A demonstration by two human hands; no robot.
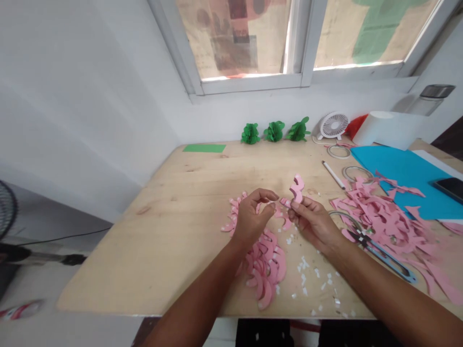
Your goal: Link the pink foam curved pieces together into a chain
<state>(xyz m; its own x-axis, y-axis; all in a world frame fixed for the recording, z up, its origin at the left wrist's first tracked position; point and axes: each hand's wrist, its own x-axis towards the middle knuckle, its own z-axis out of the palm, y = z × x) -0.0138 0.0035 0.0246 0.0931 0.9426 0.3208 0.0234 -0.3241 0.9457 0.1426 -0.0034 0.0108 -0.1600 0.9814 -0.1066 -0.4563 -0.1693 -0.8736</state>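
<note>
My right hand (314, 222) pinches a pink curved paper piece (297, 188) and holds it upright above the wooden table (173, 212). My left hand (253, 217) hovers just left of it with fingers curled and thumb near the forefinger; I cannot make out anything in them. Under both hands lies a pile of pink curved cut-outs (265, 265). Small white paper bits (307, 277) are scattered near the front edge.
Pink paper scraps (383, 217) and scissors (383, 253) lie at the right. Further back are blue paper (401, 168), a white pen (333, 174), tape rings (339, 152), a small white fan (333, 125), three green paper balls (274, 131), a green sheet (204, 148), a phone (450, 187).
</note>
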